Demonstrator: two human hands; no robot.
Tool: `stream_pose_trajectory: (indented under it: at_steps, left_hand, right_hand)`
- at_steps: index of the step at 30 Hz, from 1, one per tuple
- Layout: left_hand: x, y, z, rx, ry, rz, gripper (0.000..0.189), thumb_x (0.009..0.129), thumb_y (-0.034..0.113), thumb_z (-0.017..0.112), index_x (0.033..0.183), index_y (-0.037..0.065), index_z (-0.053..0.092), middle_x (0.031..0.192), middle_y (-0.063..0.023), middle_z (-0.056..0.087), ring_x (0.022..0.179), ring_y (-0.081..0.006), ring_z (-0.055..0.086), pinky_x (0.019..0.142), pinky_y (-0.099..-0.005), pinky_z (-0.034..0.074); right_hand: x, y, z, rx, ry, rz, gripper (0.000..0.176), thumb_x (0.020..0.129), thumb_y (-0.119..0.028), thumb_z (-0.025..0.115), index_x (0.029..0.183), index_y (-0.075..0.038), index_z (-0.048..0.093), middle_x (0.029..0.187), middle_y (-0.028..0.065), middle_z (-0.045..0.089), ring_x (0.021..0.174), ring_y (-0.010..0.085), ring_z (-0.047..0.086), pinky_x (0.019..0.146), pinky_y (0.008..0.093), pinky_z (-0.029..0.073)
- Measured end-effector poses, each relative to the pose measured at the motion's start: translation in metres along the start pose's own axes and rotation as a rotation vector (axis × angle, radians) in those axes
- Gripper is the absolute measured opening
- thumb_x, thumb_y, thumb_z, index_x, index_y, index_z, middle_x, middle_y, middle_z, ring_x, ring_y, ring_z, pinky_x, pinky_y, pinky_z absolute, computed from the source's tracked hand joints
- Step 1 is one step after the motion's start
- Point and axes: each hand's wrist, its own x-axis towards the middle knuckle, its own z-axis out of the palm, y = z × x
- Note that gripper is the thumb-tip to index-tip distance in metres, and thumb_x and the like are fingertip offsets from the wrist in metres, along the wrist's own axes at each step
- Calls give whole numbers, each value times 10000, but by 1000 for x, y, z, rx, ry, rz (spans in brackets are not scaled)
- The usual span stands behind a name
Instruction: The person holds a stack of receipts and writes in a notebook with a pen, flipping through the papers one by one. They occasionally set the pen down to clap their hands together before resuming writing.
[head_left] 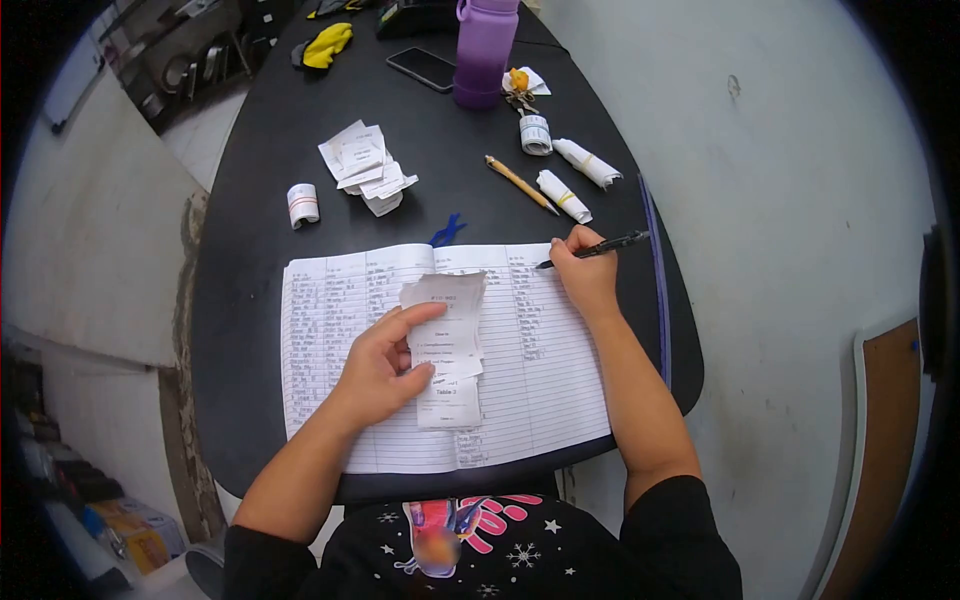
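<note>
An open ruled notebook (560, 400) with handwritten columns lies on the dark table. My left hand (385, 370) rests over its middle, fingers and thumb closed on a small stack of printed paper slips (450, 400); the lowest slip reads "Table 2". In my right hand (588, 268) is a black pen (622, 243), its tip near the top of the right page, beside a handwritten column. A blue ribbon (447, 230) sticks out above the notebook's spine.
Beyond the notebook lie a pile of slips (365, 165), rolled papers (302, 205), a wooden pen (520, 185), banded rolls (565, 196), a phone (422, 69), a purple bottle (484, 55) and a yellow-black item (327, 46). A wall (770, 250) runs along the right.
</note>
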Motion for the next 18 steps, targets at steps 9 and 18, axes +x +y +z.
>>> stream_pose_trajectory:
  at_steps: [9, 18]
  left_hand:
    - [0, 2, 1, -17, 5, -19, 628, 695, -155, 537, 1301, -8, 462, 1280, -113, 464, 1170, -212, 517, 986, -327, 443]
    - [0, 1, 1, 2, -1, 3, 610, 718, -159, 519, 1306, -10, 458, 1274, -109, 460, 1156, -213, 532, 959, -311, 470]
  right_hand:
    - [1, 3, 0, -30, -7, -2, 264, 739, -118, 650, 576, -17, 469, 507, 49, 451, 500, 116, 415, 481, 318, 331]
    - [1, 2, 1, -45, 16, -24, 249, 733, -119, 651, 591, -9, 479, 513, 64, 461, 503, 130, 445, 486, 325, 346]
